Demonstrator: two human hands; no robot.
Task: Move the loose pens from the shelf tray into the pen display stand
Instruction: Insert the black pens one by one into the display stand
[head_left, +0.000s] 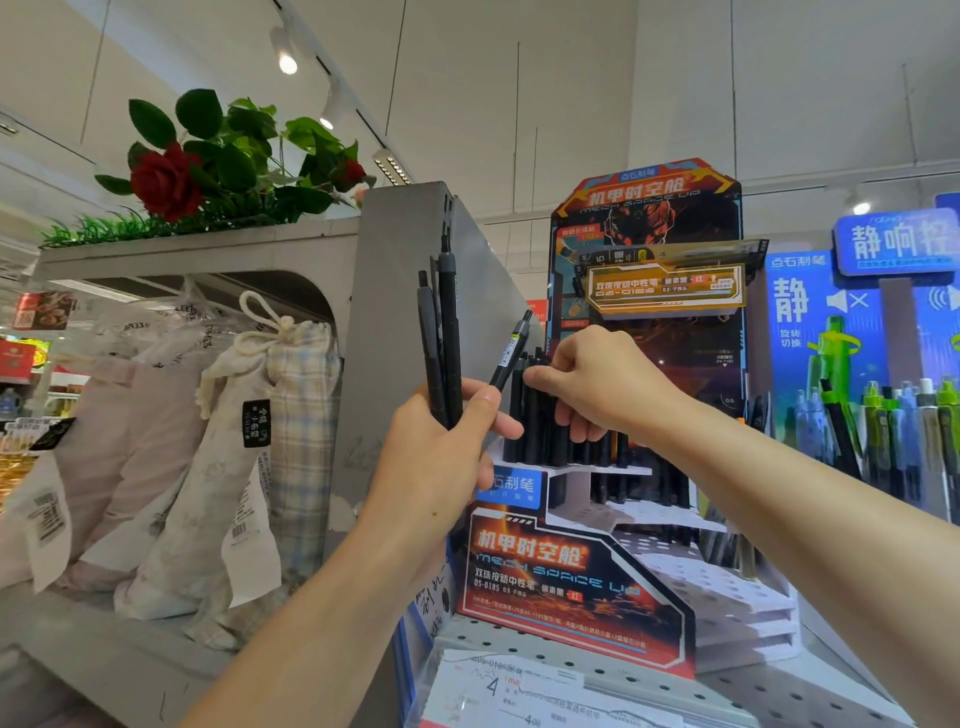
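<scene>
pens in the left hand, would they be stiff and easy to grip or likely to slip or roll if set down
The black pens look like rigid plastic barrels that stand straight above the left hand, so probably stiff. They are slim, so likely light. Their round, smooth-looking bodies could slide in a loose grip and may roll on the flat shelf, though the clips might stop them.

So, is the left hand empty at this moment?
No, the left hand grips a bunch of black pens pointing upward, while the right hand reaches into the pen display stand.

Black pens (441, 338), red rose (165, 182) (green leaves), blue-checked plaid bag (301, 405).
</scene>
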